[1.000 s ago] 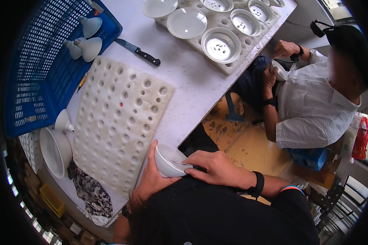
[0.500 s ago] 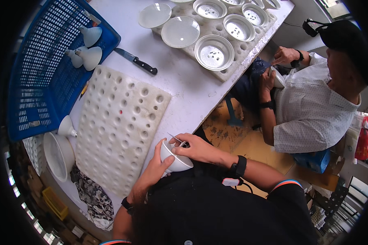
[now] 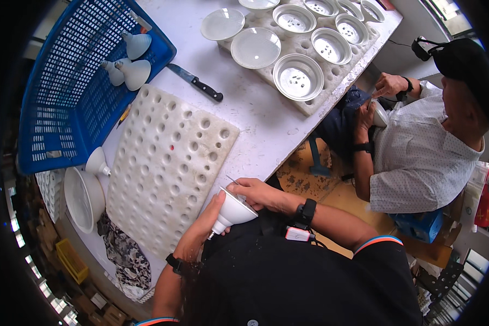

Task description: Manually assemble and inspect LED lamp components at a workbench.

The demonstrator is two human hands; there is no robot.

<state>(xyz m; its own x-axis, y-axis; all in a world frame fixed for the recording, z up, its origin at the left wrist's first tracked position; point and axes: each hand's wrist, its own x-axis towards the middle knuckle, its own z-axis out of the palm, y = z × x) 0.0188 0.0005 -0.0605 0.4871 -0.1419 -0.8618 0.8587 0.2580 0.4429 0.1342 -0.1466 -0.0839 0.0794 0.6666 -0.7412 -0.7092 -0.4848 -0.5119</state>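
The bench (image 3: 266,125) carries a blue basket (image 3: 54,103) at ten o'clock, a holed white foam tray (image 3: 168,163) at centre, and a second tray of round reflector cups (image 3: 299,76) at one o'clock, with a black-handled knife (image 3: 195,82) between them.

The step in hand looks like trimming or fitting the rim of a white lamp housing (image 3: 231,212), held just off the bench edge at six o'clock. The next move likely calls for steady, small turns of the housing.

The left hand (image 3: 204,231) is closed around its neck from below, forearm rising from seven o'clock. The right hand (image 3: 258,191) pinches a thin pin-like tool (image 3: 232,180) at the rim, wrist bent inward.
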